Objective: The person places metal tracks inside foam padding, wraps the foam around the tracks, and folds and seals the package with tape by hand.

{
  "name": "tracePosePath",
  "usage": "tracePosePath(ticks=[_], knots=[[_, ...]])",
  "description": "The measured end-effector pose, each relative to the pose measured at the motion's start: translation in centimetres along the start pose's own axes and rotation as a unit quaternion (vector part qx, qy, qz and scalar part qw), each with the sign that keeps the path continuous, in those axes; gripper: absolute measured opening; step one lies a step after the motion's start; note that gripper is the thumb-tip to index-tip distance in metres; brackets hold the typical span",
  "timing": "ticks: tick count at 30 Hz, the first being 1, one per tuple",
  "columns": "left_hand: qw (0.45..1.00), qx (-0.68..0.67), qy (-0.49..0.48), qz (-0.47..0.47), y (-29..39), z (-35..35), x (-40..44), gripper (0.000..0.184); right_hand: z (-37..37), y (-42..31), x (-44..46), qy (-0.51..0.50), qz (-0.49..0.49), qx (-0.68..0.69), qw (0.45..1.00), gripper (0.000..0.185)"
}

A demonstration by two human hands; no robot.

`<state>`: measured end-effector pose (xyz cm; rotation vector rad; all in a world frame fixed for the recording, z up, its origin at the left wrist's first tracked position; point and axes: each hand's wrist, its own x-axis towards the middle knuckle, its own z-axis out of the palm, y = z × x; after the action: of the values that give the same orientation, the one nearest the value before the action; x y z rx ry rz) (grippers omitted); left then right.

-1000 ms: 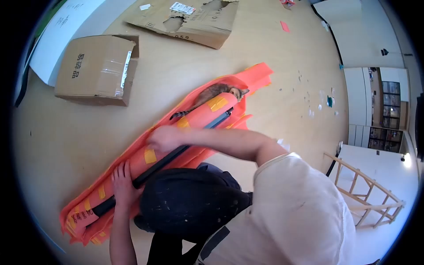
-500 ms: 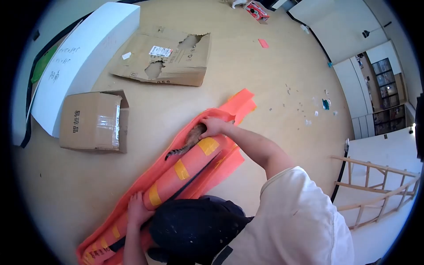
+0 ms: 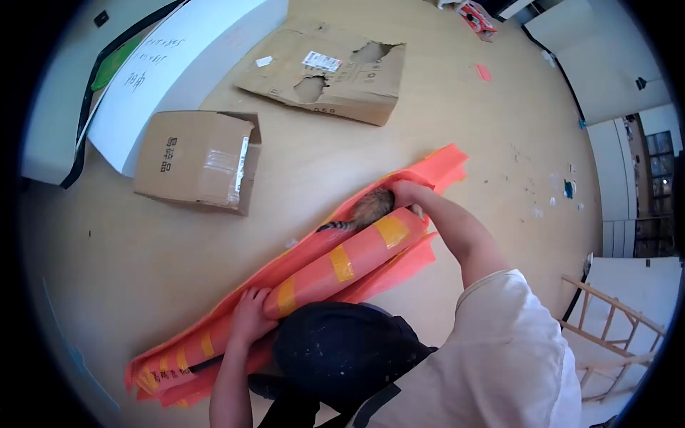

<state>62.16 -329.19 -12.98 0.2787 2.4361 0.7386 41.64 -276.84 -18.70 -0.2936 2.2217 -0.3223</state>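
A long red-orange sheet (image 3: 342, 214) lies on the floor, partly wrapped around a roll (image 3: 314, 274) of the same colour bound with yellow tape. In the fold beside the roll crouches a small brown cat (image 3: 372, 207), its striped tail pointing left. My right hand (image 3: 405, 192) is closed at the cat's front end; its fingertips and the cat's head are hidden. Lower down, my left hand (image 3: 251, 314) is wrapped over the roll, fingers bent across its top. Dark writing and more tape show near the roll's lower end.
Beyond the sheet are a closed cardboard box (image 3: 193, 160) and a torn, flattened carton (image 3: 335, 78). A white board (image 3: 164, 71) leans at left. Wooden frames (image 3: 606, 321) stand at right. Small scraps (image 3: 524, 182) litter the floor. A red box (image 3: 477, 21) sits far back.
My view has shifted, so the scene sits further right and higher. More of the cat's body shows beside my right hand. My left hand stays on the roll.
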Motion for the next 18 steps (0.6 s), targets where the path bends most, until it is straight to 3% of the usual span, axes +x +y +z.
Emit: tracePosePath(ticks=[2, 4, 6, 8, 10, 12, 16, 18], knots=[[1.0, 0.004, -0.006, -0.004, 0.0, -0.1, -0.1, 0.075, 1.0, 0.9, 0.8, -0.011, 0.105, -0.124, 0.987, 0.058], [1.0, 0.008, -0.005, -0.009, -0.1, -0.2, 0.1, 0.076, 2.0, 2.9, 1.2, 0.024, 0.065, -0.116, 0.991, 0.05], [1.0, 0.01, -0.009, 0.014, -0.5, -0.2, -0.1, 0.076, 1.1, 2.2, -0.5, 0.063, 0.063, -0.019, 0.996, 0.049], [1.0, 0.008, -0.011, 0.001, -0.8, -0.1, -0.1, 0.077, -0.2, 1.7, -1.7, 0.068, 0.062, -0.051, 0.994, 0.048], [1.0, 0.004, -0.014, -0.008, -0.6, -0.2, -0.1, 0.077, -2.2, 0.5, -3.9, 0.09, -0.028, 0.0, 0.996, 0.059], [0.999, 0.017, -0.034, -0.012, -0.4, -0.5, -0.2, 0.078, -5.1, -2.2, -5.8, 0.009, 0.069, -0.116, 0.991, 0.057], [0.999, 0.023, -0.03, -0.011, -1.1, 0.2, -0.2, 0.077, -13.3, -10.7, -10.4, -0.032, 0.126, -0.221, 0.966, 0.028], [0.999, 0.032, -0.022, 0.012, -1.7, 0.9, 0.3, 0.076, -15.1, -10.1, -10.4, 0.055, 0.075, -0.313, 0.945, 0.02]])
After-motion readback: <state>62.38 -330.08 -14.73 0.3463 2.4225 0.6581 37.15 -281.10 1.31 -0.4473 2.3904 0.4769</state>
